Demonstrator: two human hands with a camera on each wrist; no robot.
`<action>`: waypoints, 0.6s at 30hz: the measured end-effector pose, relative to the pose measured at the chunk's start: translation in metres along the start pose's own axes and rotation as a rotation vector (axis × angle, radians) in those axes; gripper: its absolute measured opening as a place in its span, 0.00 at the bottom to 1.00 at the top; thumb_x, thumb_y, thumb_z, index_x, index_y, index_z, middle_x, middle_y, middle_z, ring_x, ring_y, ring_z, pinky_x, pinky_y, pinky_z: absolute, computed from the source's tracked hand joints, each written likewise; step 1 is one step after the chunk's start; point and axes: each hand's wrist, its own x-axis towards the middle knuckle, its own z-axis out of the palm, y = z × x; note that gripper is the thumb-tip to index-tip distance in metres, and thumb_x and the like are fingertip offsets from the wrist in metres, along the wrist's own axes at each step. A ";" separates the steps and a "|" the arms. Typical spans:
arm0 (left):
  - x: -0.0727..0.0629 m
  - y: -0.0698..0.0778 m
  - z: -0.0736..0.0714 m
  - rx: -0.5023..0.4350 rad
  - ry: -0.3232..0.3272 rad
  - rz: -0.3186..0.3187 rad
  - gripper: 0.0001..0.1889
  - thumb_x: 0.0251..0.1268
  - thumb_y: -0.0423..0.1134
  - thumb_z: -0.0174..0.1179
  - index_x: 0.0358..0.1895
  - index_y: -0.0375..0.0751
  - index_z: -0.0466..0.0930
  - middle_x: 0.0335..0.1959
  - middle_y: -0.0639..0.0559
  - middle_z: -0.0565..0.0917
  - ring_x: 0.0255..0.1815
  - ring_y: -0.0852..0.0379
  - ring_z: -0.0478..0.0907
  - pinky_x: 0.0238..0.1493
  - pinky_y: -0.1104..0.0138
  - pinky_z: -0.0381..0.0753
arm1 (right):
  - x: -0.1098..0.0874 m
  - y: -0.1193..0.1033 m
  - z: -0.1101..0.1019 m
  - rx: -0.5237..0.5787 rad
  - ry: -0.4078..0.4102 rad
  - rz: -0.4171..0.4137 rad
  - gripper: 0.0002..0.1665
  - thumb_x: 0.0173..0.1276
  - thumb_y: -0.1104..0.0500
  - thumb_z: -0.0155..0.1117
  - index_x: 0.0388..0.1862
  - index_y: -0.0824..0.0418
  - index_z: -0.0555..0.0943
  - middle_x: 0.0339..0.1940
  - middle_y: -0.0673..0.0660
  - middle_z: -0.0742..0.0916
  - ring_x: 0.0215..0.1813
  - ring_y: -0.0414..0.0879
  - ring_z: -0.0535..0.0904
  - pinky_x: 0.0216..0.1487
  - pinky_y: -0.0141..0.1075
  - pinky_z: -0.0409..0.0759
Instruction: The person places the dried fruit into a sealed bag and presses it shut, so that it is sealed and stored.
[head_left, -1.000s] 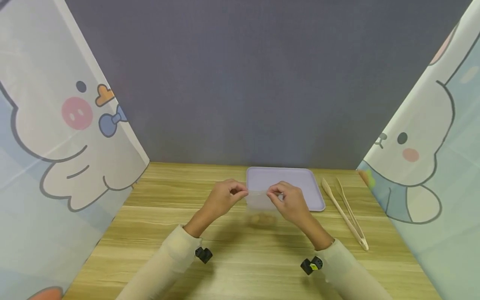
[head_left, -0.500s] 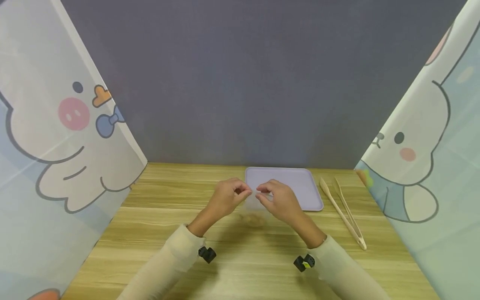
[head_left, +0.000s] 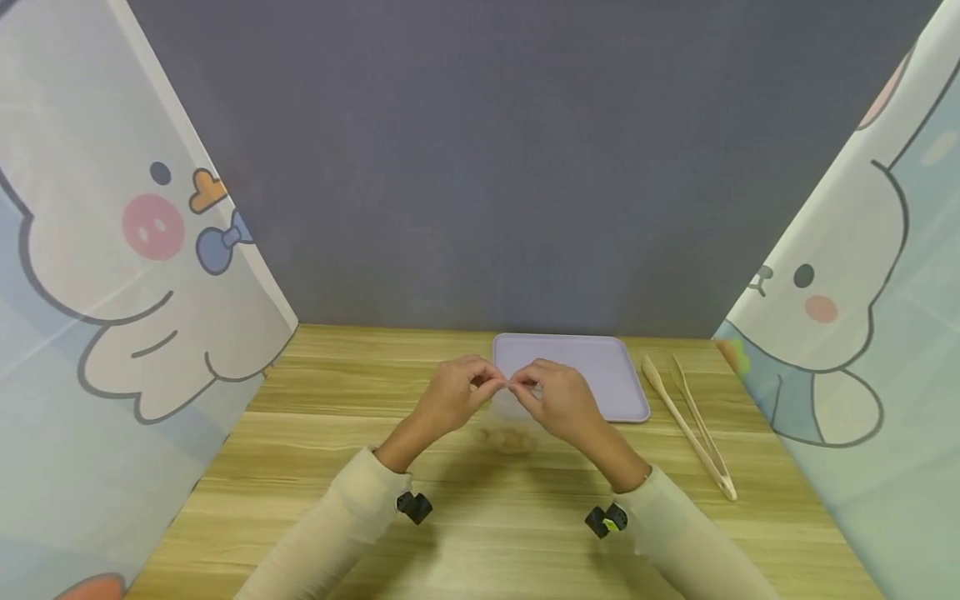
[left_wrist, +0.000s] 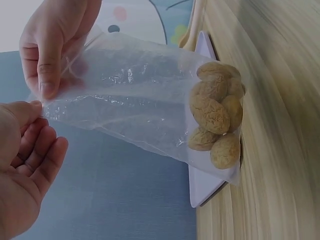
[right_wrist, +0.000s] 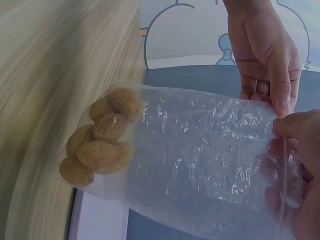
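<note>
A clear plastic zip bag [left_wrist: 125,107] hangs from both hands, with several brown, wrinkled oval pieces [left_wrist: 212,107] gathered at its bottom. Thumb and fingers of my left hand [head_left: 450,396] pinch a corner of the bag's top edge. Close beside it, my right hand [head_left: 558,400] pinches the same edge, and the two sets of fingertips nearly meet in the head view. From the right wrist, the zip strip [right_wrist: 284,175] runs along the top under the right hand's fingers. The bag's lower end is close over the table in both wrist views.
Behind the hands, a pale purple tray [head_left: 600,375] lies at the back of the wood-grain table [head_left: 337,400]. Wooden tongs [head_left: 690,429] lie to its right. A dark panel [head_left: 480,167] closes off the back, and printed cartoon sheets [head_left: 847,350] flank both sides.
My right hand has slid left along the bag's top edge until its fingertips come up to the left hand's. The left hand has shifted slightly right. Tray and tongs have stayed put.
</note>
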 end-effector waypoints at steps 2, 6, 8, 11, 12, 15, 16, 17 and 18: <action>0.000 -0.001 -0.001 0.006 0.013 0.007 0.03 0.67 0.36 0.68 0.35 0.42 0.87 0.32 0.52 0.87 0.32 0.59 0.84 0.36 0.71 0.83 | 0.000 0.002 -0.002 -0.008 -0.006 0.007 0.03 0.64 0.59 0.75 0.32 0.56 0.88 0.30 0.49 0.90 0.33 0.42 0.86 0.36 0.37 0.84; 0.000 -0.003 -0.005 -0.004 0.048 -0.002 0.02 0.67 0.36 0.68 0.36 0.41 0.87 0.32 0.51 0.87 0.32 0.58 0.85 0.36 0.70 0.84 | -0.003 0.008 -0.009 -0.011 -0.018 0.046 0.03 0.64 0.58 0.75 0.32 0.56 0.88 0.31 0.49 0.89 0.33 0.41 0.86 0.36 0.38 0.84; -0.001 -0.003 -0.008 -0.004 0.066 -0.011 0.02 0.66 0.35 0.68 0.35 0.41 0.87 0.31 0.50 0.88 0.31 0.57 0.85 0.36 0.70 0.85 | -0.005 0.012 -0.013 0.000 -0.015 0.067 0.03 0.63 0.59 0.75 0.32 0.56 0.88 0.31 0.49 0.89 0.34 0.42 0.86 0.36 0.39 0.84; -0.001 -0.005 -0.012 0.000 0.084 -0.021 0.03 0.66 0.35 0.69 0.36 0.40 0.87 0.31 0.50 0.88 0.31 0.57 0.85 0.36 0.69 0.85 | -0.010 0.020 -0.018 0.021 0.000 0.088 0.03 0.62 0.60 0.76 0.31 0.55 0.88 0.30 0.48 0.89 0.33 0.42 0.86 0.36 0.40 0.83; -0.001 -0.005 -0.013 0.003 0.086 -0.025 0.03 0.66 0.36 0.69 0.36 0.40 0.88 0.32 0.50 0.89 0.31 0.57 0.85 0.36 0.69 0.85 | -0.012 0.023 -0.020 0.027 0.004 0.095 0.03 0.62 0.60 0.76 0.31 0.55 0.88 0.29 0.48 0.89 0.32 0.42 0.86 0.36 0.39 0.83; -0.001 -0.006 -0.014 0.011 0.092 -0.029 0.03 0.66 0.36 0.69 0.36 0.40 0.88 0.32 0.50 0.89 0.31 0.57 0.85 0.36 0.69 0.85 | -0.018 0.030 -0.024 0.034 0.008 0.115 0.03 0.62 0.60 0.76 0.31 0.55 0.88 0.29 0.47 0.89 0.32 0.41 0.85 0.35 0.38 0.82; -0.002 -0.006 -0.014 0.012 0.097 -0.032 0.03 0.66 0.36 0.69 0.36 0.40 0.88 0.32 0.50 0.89 0.31 0.57 0.85 0.36 0.69 0.85 | -0.019 0.033 -0.025 0.034 0.007 0.123 0.03 0.62 0.60 0.76 0.31 0.54 0.88 0.29 0.47 0.89 0.32 0.41 0.85 0.34 0.37 0.82; -0.002 -0.006 -0.015 0.013 0.099 -0.035 0.03 0.65 0.36 0.69 0.36 0.40 0.88 0.32 0.50 0.89 0.31 0.57 0.85 0.36 0.69 0.85 | -0.021 0.035 -0.026 0.032 0.004 0.131 0.03 0.63 0.60 0.76 0.31 0.54 0.88 0.30 0.47 0.89 0.32 0.41 0.85 0.34 0.36 0.82; -0.002 -0.006 -0.015 0.014 0.104 -0.037 0.03 0.65 0.36 0.69 0.35 0.40 0.88 0.31 0.50 0.89 0.31 0.57 0.85 0.36 0.69 0.85 | -0.023 0.038 -0.027 0.030 0.002 0.139 0.03 0.63 0.60 0.75 0.32 0.54 0.88 0.30 0.47 0.89 0.32 0.41 0.85 0.34 0.36 0.81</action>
